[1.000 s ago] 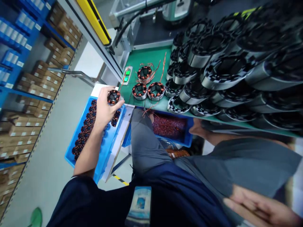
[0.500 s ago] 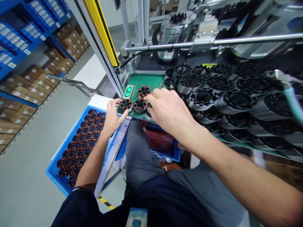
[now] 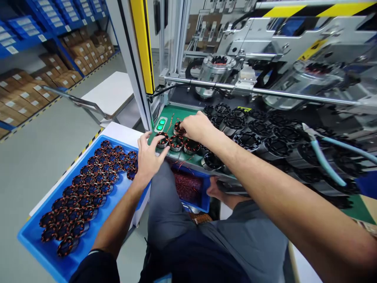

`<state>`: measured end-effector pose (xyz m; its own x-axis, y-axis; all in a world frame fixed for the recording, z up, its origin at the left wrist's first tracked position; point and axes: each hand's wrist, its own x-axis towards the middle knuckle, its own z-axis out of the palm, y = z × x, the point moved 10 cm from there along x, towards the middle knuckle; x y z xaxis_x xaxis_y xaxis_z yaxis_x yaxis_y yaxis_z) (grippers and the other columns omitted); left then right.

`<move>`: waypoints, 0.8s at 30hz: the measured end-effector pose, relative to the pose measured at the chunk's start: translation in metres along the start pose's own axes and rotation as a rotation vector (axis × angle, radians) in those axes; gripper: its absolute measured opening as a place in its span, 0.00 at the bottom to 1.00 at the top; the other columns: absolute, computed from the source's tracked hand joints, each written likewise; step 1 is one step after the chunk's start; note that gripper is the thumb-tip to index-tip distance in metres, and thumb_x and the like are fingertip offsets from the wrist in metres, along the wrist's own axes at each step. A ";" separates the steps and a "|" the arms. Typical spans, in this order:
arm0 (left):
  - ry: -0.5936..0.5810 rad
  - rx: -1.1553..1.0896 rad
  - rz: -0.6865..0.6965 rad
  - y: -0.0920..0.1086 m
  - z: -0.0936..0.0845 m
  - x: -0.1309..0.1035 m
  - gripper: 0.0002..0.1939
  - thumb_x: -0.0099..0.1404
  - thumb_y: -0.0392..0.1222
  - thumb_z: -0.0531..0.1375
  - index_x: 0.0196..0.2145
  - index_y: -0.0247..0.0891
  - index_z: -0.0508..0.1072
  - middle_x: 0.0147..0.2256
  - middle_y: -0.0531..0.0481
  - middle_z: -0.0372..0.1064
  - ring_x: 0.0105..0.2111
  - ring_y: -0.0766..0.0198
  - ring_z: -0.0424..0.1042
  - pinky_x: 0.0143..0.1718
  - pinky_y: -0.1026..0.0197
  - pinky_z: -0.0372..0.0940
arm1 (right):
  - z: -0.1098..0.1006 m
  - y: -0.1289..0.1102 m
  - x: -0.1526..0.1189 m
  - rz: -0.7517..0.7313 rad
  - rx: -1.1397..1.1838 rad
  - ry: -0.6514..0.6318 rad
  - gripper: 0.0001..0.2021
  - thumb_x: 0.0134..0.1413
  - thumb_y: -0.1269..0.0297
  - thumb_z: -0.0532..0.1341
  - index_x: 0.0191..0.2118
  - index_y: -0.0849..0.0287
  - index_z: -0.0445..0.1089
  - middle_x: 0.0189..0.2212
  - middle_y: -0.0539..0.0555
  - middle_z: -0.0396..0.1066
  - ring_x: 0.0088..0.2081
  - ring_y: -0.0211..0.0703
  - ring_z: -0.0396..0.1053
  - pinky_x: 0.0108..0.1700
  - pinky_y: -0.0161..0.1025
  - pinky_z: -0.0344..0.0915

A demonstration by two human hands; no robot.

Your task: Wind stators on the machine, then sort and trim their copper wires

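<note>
My left hand (image 3: 150,158) has its fingers spread over the front left of the green mat (image 3: 153,135), beside a copper-wound stator (image 3: 161,140); whether the fingertips touch it I cannot tell. Behind the front row, my right hand (image 3: 196,126) has its fingers closed on another wound stator (image 3: 177,128), which they partly cover. Two more wound stators, a middle one (image 3: 176,143) and a right one (image 3: 191,146), stand in the same front row as the left one. Loose bits of copper wire (image 3: 171,122) lie on the mat.
A blue tray (image 3: 120,214) on my left carries many wound stators. Stacked bare stator cores (image 3: 247,140) fill the right side, with blue-handled cutters (image 3: 319,151) on top. A green-lit switch (image 3: 160,124), a yellow-striped post (image 3: 143,47) and a metal rail (image 3: 206,83) stand close by. Below is a blue bin (image 3: 205,196).
My right hand has moved from the right end of the front row to the stator behind it. My left hand's fingers have spread apart at the left stator. The view has shifted.
</note>
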<state>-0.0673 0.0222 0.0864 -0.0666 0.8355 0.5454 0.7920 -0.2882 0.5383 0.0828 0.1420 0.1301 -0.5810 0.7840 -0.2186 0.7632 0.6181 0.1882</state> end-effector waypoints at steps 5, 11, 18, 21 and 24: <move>-0.091 0.084 0.131 0.020 0.024 -0.005 0.17 0.83 0.49 0.71 0.66 0.54 0.88 0.74 0.41 0.69 0.77 0.35 0.64 0.80 0.28 0.71 | -0.013 0.013 -0.011 0.009 -0.047 0.118 0.22 0.77 0.73 0.53 0.55 0.63 0.86 0.55 0.68 0.87 0.58 0.61 0.80 0.66 0.60 0.65; -0.077 0.095 0.130 0.014 0.031 -0.008 0.19 0.84 0.49 0.69 0.68 0.53 0.86 0.74 0.40 0.71 0.81 0.35 0.62 0.82 0.27 0.69 | -0.063 0.045 -0.049 0.022 -0.051 0.361 0.19 0.78 0.71 0.54 0.53 0.57 0.84 0.49 0.63 0.85 0.55 0.60 0.75 0.67 0.63 0.64; -0.092 -0.049 0.109 0.030 0.009 -0.013 0.33 0.78 0.55 0.76 0.75 0.50 0.78 0.77 0.37 0.69 0.85 0.31 0.56 0.86 0.20 0.57 | -0.106 0.026 -0.164 -0.137 0.033 0.507 0.12 0.84 0.60 0.57 0.51 0.48 0.79 0.42 0.57 0.80 0.49 0.57 0.73 0.65 0.62 0.64; -0.296 -0.564 0.040 0.070 -0.015 -0.030 0.57 0.71 0.75 0.77 0.86 0.53 0.62 0.81 0.37 0.65 0.84 0.36 0.63 0.88 0.29 0.61 | -0.094 -0.010 -0.215 -0.371 0.130 0.514 0.11 0.82 0.63 0.58 0.49 0.47 0.79 0.37 0.54 0.77 0.45 0.56 0.72 0.61 0.62 0.65; -0.742 -0.919 0.063 0.142 -0.018 -0.064 0.67 0.61 0.70 0.86 0.86 0.56 0.59 0.81 0.39 0.64 0.80 0.38 0.71 0.84 0.36 0.71 | -0.070 -0.039 -0.242 -0.484 0.239 0.405 0.19 0.83 0.69 0.52 0.45 0.48 0.80 0.35 0.54 0.74 0.45 0.56 0.73 0.61 0.60 0.68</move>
<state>0.0389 -0.0805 0.1395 0.5654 0.7879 0.2439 0.0272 -0.3134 0.9492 0.1742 -0.0674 0.2423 -0.8978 0.4102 0.1605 0.4046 0.9120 -0.0680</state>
